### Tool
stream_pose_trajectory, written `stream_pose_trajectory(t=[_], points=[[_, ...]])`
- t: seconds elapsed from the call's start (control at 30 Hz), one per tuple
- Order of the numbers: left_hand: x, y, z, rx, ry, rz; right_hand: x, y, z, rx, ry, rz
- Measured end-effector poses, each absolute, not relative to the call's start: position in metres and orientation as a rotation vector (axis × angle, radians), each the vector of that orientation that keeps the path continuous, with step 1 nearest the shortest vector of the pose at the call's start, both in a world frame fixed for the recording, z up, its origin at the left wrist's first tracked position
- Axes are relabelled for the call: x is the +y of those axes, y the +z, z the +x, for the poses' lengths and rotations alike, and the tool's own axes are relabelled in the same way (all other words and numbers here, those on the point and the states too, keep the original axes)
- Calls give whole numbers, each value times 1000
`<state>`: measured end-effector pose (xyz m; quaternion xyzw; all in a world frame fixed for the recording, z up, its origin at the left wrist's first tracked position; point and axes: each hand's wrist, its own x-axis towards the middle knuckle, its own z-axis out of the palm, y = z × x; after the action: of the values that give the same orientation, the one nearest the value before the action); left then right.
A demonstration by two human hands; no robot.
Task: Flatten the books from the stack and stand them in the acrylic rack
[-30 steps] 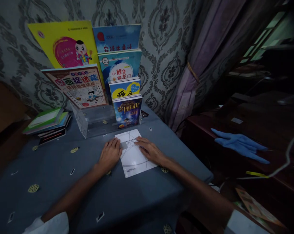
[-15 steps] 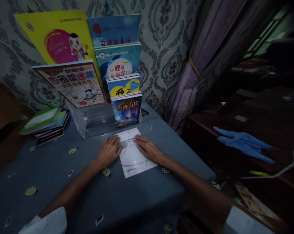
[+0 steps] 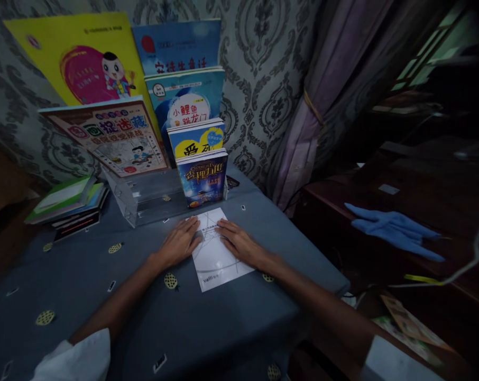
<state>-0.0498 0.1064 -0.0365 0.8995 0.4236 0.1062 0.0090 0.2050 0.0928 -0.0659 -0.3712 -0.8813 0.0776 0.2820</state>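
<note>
A white booklet (image 3: pixel 218 264) printed with thin grey curved lines lies flat on the blue-grey tablecloth (image 3: pixel 239 317). My left hand (image 3: pixel 181 241) rests on its left edge, fingers stretched out and pointing away from me. On the booklet's right side lies my right hand (image 3: pixel 241 243), also flat with fingers extended. Both hands partly cover the printed text. Just beyond the booklet stands a dark blue book (image 3: pixel 202 179), at the front of a clear acrylic stand (image 3: pixel 152 197).
Several more books, among them a yellow book (image 3: pixel 75 34) and a brown-bordered book (image 3: pixel 104 140), stand in tiers against the patterned wall. A pile of booklets (image 3: pixel 67 198) lies at left. Right of the table, a blue glove (image 3: pixel 394 228) lies on a dark red surface.
The view has shifted slightly, so the stand and books appear a little further left. My left hand has slid slightly inward over the booklet; both hands still lie flat.
</note>
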Motion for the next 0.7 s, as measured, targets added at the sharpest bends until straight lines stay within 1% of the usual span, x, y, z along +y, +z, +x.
stream_pose_trajectory(t=[0.7], points=[[150, -34, -3, 1034, 276, 2905, 91, -64, 203, -2369, 213, -1013]])
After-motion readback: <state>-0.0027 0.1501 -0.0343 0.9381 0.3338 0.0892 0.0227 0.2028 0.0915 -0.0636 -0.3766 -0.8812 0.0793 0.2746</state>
